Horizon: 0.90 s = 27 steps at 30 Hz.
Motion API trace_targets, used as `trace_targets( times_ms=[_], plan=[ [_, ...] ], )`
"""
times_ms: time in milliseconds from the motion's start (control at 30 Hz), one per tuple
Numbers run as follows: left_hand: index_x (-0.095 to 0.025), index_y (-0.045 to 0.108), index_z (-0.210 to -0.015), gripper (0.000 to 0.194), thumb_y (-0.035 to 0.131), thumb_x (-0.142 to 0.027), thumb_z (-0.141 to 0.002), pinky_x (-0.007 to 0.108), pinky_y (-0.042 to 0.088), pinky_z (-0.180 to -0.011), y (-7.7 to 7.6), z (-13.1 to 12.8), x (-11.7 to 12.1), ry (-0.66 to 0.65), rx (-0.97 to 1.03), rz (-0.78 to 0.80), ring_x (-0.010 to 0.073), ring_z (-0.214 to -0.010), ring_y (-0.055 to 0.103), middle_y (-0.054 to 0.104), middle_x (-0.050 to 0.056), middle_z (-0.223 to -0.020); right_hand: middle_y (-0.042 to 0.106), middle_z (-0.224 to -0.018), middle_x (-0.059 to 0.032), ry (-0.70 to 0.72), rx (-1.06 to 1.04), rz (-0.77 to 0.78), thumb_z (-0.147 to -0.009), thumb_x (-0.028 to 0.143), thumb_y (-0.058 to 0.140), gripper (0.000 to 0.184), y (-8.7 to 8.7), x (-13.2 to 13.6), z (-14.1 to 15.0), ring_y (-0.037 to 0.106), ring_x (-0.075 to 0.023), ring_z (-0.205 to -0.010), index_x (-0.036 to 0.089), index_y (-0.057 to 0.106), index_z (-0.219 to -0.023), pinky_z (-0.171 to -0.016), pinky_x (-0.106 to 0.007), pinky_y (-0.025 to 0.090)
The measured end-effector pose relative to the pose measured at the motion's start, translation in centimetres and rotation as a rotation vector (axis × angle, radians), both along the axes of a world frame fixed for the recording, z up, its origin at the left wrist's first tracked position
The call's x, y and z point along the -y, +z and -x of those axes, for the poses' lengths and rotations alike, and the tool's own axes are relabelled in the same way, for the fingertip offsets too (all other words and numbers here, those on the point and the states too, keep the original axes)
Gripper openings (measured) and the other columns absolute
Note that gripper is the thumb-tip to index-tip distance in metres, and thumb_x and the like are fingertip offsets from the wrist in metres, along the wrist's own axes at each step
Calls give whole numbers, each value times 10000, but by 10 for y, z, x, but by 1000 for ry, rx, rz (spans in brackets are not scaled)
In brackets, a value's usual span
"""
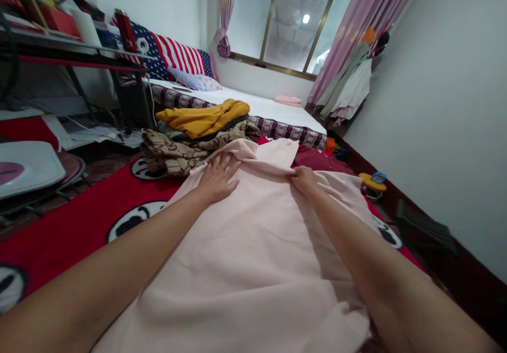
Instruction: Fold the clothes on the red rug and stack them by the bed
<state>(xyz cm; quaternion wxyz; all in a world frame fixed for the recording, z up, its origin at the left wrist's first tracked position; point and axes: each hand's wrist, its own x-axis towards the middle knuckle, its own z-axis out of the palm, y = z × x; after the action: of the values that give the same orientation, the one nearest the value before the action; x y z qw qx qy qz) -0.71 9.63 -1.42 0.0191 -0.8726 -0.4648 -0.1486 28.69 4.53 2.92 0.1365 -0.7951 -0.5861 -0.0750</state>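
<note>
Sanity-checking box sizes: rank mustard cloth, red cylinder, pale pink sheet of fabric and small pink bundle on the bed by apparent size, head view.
1. Pale pink fabric
2. Mustard cloth
3. Red cylinder
4. Small pink bundle

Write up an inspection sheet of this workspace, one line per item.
Surface: red cover with black-and-white face prints, partly hidden by cloth.
Job's things: pale pink cloth, spread out, rumpled and folded at its far end.
Clutter: yellow garment atop a brown patterned garment, beyond the left hand.
Hands: left hand flat on the pink cloth, fingers spread; right hand gripping a fold of it.
Cables: white cable hanging by the cluttered desk; its ends can't be made out.
Surroundings: bed below a window; clothes hanging at right.
</note>
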Motion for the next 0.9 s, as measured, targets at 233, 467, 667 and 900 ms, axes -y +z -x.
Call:
trace_targets(
  times_ms=[233, 467, 667, 900],
  plan=[
    [-304, 184, -1555, 726, 444, -520, -912, 546, 156, -1166, 1, 0, -4, 12, 32, -12, 381, -1489, 58, 70, 62, -1645, 567, -1303, -168, -37, 52, -102, -842, 91, 357, 506, -18, -36, -3, 524, -285, -1158, 87, 575, -1298, -999, -367, 391],
    [-281, 298, -1528, 615, 290, -539, -970, 548, 140, -1163, 10, 0, 0, 15, -131, 88, 344, -1495, 86, 149, 82, -1631, 217, -1608, -133, 74, 64, 124, -959, 263, 305, 602, -36, -13, 5, 323, -333, -1401, 98, 250, -1535, -1120, -478, 284],
    [-252, 278, -1536, 624, 251, -534, -980, 560, 164, -1142, 5, 2, -2, -7, -151, 56, 375, -1473, 169, 160, 136, -1621, 43, -1641, -55, 259, 27, 408, -991, 547, 207, 653, -27, 82, 1, 48, -315, -1502, 251, 139, -1569, -1176, -573, 115],
    [-206, 250, -1545, 638, 228, -510, -984, 572, 124, -1147, 6, 7, 14, -45, -208, 136, 356, -1487, 130, 151, 169, -1615, 150, -1627, -87, 395, -233, 509, -895, 664, 432, 779, 5, 212, -29, 119, -279, -1498, 217, 328, -1523, -1212, -443, 124]
  ],
)
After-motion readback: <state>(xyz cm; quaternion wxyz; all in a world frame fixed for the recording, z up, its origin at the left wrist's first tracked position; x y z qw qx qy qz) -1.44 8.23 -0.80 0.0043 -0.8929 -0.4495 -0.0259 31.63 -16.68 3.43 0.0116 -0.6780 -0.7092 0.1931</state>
